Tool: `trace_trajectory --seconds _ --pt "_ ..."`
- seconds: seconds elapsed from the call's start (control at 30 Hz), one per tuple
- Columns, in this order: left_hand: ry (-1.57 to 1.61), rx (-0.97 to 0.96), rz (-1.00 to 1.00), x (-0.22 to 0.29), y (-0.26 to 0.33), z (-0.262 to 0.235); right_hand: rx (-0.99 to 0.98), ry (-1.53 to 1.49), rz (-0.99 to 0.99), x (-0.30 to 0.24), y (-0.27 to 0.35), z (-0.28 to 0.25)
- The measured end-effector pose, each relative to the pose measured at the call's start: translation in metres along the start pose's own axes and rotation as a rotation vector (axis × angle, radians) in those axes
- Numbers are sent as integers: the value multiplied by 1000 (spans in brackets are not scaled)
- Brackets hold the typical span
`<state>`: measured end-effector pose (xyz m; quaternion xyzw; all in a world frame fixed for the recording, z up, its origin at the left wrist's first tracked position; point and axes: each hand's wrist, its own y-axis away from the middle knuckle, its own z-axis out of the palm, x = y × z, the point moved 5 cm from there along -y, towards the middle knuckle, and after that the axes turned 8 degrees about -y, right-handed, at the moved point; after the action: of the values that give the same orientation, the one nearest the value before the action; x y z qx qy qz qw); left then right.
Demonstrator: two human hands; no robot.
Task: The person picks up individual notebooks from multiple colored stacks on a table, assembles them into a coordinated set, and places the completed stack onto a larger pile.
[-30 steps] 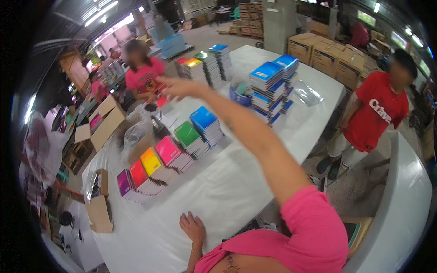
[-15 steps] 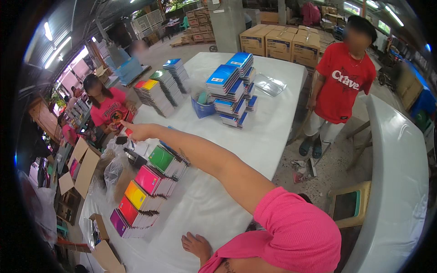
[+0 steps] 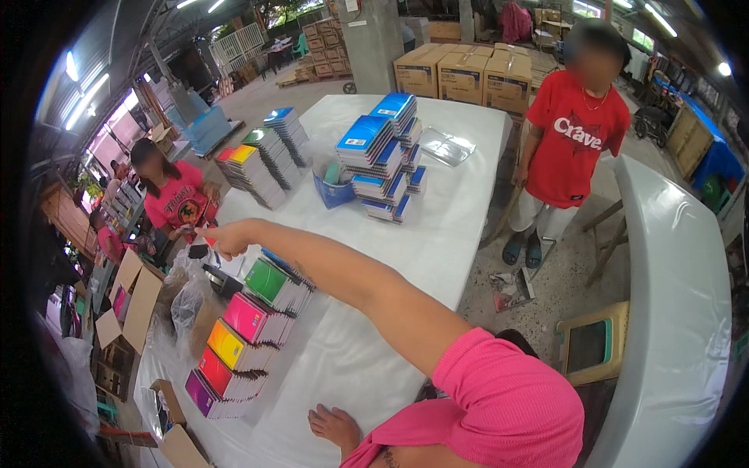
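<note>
My right arm, in a pink sleeve, reaches far across the white-covered table [image 3: 351, 343]. At its end my right hand [image 3: 232, 238] is in the air with the index finger stretched out, pointing left. A small red patch shows under the fingers; whether it is held cannot be made out. Below the forearm runs a row of notebook stacks: green [image 3: 266, 279], pink [image 3: 245, 316], yellow [image 3: 226, 343], red [image 3: 214, 371] and purple [image 3: 200, 392]. Near the front edge my left hand [image 3: 335, 427] lies flat on the table, fingers spread, holding nothing.
Blue-covered notebooks [image 3: 365, 140] stand in tall stacks beside a blue container [image 3: 334, 193]. More stacks [image 3: 251, 175] are at the far left. One co-worker in pink [image 3: 183, 199] is across the table; another in red [image 3: 576, 136] stands right. An opened carton [image 3: 129, 300] and plastic [image 3: 191, 304] lie left.
The view has shifted slightly, so most things sit a little further left. My right arm remains stretched out, its index finger now more clearly extended. My left hand stays on the table.
</note>
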<state>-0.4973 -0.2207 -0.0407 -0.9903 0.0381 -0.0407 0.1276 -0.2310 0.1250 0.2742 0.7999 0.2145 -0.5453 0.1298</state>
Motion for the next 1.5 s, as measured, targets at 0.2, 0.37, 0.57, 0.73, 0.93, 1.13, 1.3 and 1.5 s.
trace_trajectory --seconds 0.2,0.37,0.57,0.73,0.93,1.13,1.3,1.5 --pt "-1 -32 -103 -15 5 -5 18 82 -123 -9 3 5" --pt "140 20 118 -6 -14 -20 414 622 32 47 39 -41" --pt "268 281 458 81 -143 -106 271 889 170 97 64 -2" --pt "240 383 551 149 -250 -123 304 1041 48 144 101 5" --pt "113 296 725 150 -300 -80 459 867 -255 147 136 3" --pt "286 514 599 131 -265 -190 678 721 -352 94 215 71" --pt "523 262 413 108 -195 -198 348 710 -223 157 294 219" --pt "444 -343 176 108 -125 -30 591 -14 225 204 270 201"
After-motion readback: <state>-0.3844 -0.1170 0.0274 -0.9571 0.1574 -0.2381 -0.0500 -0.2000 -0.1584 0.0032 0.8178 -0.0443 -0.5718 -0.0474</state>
